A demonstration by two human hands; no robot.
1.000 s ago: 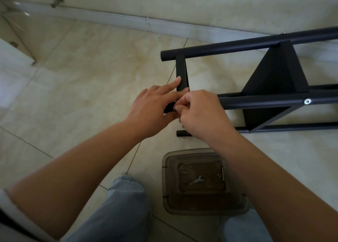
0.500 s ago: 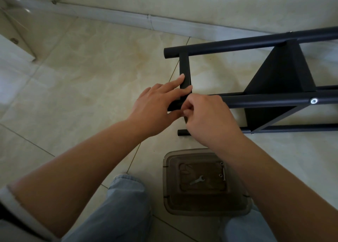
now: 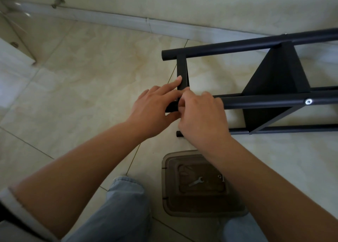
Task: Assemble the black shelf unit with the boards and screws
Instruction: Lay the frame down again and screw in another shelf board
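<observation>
Two knees in light blue jeans (image 3: 126, 201) were nearest to the camera, and between them a brownish transparent plastic container (image 3: 170, 201) stood on the tiled floor (image 3: 82, 99). Inside it lay a small silver wrench (image 3: 196, 181), and near its right wall some small screws (image 3: 220, 177) were partly hidden by the right forearm.

Farther from the body, both hands met at the near end of the black shelf unit (image 3: 274, 80), which lay on its side on the floor, to the right of the middle. The left hand (image 3: 153, 111) gripped the end of the middle black tube (image 3: 265, 102): its thumb was under the tube end, and its index finger lay straight along the short black crossbar (image 3: 182, 71). The right hand (image 3: 203, 117) was curled just beside it, with fingertips pinched together at the tube end; what they pinched was too small and too hidden to tell.

A silver screw head (image 3: 308, 101) sat in the middle tube farther right, where a black board (image 3: 278, 73) stood between the tubes. Beyond the frame, a pale baseboard (image 3: 128, 22) ran along the wall.
</observation>
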